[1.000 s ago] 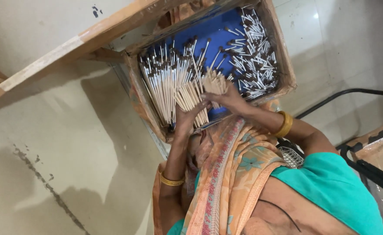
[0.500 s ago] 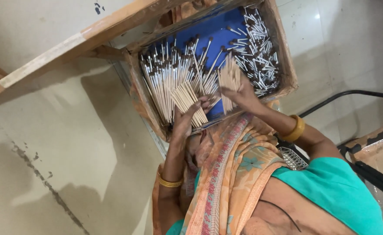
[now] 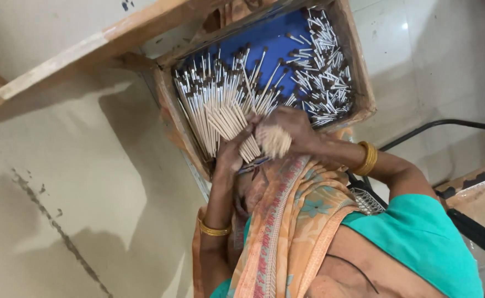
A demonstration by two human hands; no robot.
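Gathering sticks: left hand lay on stick row in wooden tray, fingers spread flat. Right hand gripped bundle closed, ends outward. Likely next: squaring bundle ends, needing steady grip.

A wooden tray of sticks is cut off at twelve o'clock; the right hand hides its bundle's length; stick tips too small to tell.
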